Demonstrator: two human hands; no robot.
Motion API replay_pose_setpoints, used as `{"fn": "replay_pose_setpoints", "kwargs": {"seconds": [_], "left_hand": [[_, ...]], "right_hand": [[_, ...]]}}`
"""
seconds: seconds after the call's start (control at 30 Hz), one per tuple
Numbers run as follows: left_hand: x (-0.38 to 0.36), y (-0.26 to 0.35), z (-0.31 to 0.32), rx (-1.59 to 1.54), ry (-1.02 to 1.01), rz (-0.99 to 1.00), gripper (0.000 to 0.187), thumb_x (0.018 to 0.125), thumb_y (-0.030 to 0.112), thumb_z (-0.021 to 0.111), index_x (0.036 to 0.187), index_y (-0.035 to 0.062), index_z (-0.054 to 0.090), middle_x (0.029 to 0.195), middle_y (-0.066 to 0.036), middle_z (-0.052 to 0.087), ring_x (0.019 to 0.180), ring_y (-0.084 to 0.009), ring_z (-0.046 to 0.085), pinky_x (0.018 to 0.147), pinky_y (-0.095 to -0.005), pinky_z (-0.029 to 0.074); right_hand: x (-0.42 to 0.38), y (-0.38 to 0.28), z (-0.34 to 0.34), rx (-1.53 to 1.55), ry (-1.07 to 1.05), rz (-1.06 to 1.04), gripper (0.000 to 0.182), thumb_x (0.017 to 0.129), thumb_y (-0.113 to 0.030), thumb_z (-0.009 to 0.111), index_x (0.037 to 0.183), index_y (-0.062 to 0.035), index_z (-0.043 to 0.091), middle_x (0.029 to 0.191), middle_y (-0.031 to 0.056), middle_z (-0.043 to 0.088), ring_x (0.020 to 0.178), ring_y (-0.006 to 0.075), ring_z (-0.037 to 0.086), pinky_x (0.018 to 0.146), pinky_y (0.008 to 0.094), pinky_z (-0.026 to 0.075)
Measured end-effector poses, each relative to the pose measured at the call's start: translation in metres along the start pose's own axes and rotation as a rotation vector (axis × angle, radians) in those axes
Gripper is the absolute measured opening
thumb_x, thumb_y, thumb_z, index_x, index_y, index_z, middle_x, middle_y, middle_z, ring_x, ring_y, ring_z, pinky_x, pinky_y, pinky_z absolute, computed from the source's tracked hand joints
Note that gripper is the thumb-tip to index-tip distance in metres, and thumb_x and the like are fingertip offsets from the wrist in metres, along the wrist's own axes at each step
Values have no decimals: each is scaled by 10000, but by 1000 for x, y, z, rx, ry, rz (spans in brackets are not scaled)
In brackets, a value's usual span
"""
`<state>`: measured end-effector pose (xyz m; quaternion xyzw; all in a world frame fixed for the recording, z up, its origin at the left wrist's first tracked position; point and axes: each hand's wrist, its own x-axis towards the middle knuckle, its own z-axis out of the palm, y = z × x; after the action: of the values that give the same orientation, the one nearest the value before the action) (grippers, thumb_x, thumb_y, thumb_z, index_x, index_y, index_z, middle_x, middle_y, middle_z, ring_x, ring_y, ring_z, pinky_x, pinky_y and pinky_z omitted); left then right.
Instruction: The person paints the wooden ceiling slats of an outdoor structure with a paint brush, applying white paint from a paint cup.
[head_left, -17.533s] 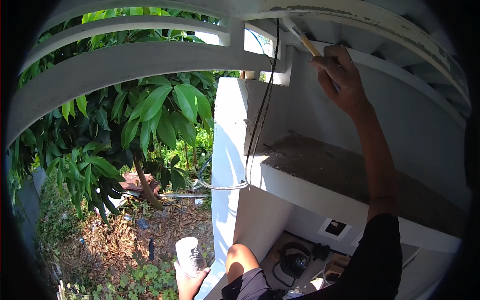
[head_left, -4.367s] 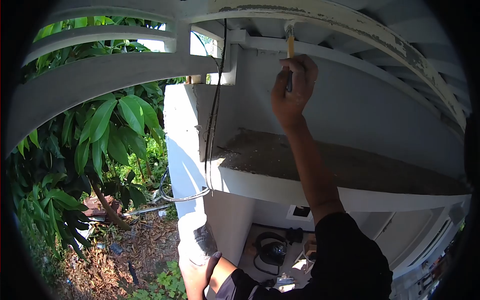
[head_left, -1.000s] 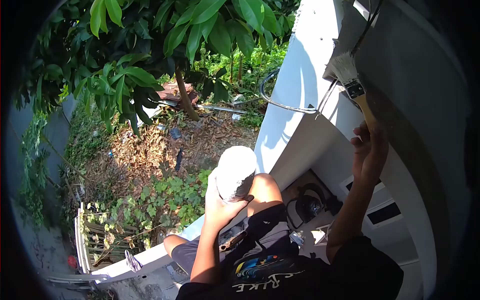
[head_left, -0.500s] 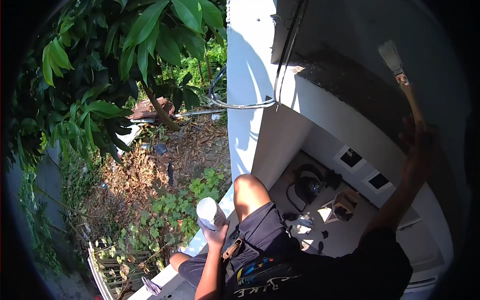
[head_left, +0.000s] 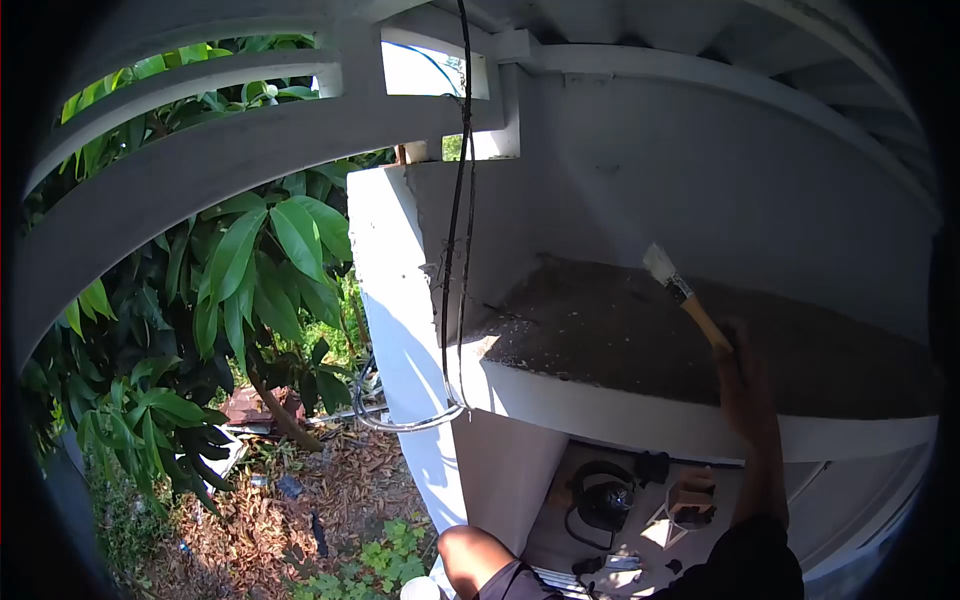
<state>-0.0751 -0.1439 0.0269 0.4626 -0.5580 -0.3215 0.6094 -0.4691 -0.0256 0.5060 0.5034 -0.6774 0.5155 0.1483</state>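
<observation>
A paintbrush [head_left: 699, 312] with a wooden handle and pale bristles is held up in my right hand [head_left: 745, 385], over the dark bare top of a ledge [head_left: 620, 325]. Its bristles point up and left, toward the shaded white wall [head_left: 720, 170]. At the bottom edge, just left of my bent knee [head_left: 475, 560], only the top of a white container [head_left: 421, 589] shows. My left hand is out of the frame.
Dark cables [head_left: 463, 200] hang down and loop beside the white pillar [head_left: 395, 270]. Curved white beams [head_left: 190, 150] cross overhead. Tree leaves [head_left: 265, 250] fill the left side. Far below lie a dark chair-like object [head_left: 600, 505] and a cardboard box [head_left: 692, 492].
The view has tilted upward, bringing the beams and wall into sight. The brush and my right hand now appear lower and further left. My left hand has dropped out of view.
</observation>
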Motion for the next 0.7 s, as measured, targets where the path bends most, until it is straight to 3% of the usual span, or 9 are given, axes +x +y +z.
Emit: {"fn": "replay_pose_setpoints", "kwargs": {"seconds": [0.03,0.17,0.23,0.33,0.7], "left_hand": [[21,-1,11,-13,1,32,1108,589,189,937,1466,-54,305,1344,-257,543,1265,-409,561,1096,-494,433],[64,-3,32,-29,8,98,1110,590,191,936,1468,-54,303,1347,-258,540,1267,-412,559,1097,-495,432],[69,-4,43,-39,11,104,1111,591,191,936,1469,-54,302,1348,-259,539,1268,-413,557,1097,-495,432],[69,-5,53,-40,6,102,1112,592,192,936,1471,-55,301,1349,-261,537,1269,-415,556,1098,-496,431],[89,3,49,6,-34,131,1117,596,197,935,1477,-56,295,1355,-266,530,1274,-423,550,1100,-500,429]], "right_hand": [[0,-3,-1,-17,-103,84,324,1081,-268,486,1336,-75,536,797,88,577,745,172,585,686,375,459],[-2,-6,0,-82,-80,-13,359,1082,-301,474,1347,-70,547,819,121,595,749,222,605,692,392,461],[-2,-11,-2,-110,-123,84,352,1068,-279,498,1327,-52,573,836,132,605,769,246,621,706,396,465],[-1,-1,0,-130,-75,-66,344,1056,-265,518,1298,-33,597,845,133,615,786,246,629,720,400,469],[6,-4,-2,-145,-199,77,357,1057,-260,521,1309,-21,604,838,125,628,772,229,627,730,392,485]]}}
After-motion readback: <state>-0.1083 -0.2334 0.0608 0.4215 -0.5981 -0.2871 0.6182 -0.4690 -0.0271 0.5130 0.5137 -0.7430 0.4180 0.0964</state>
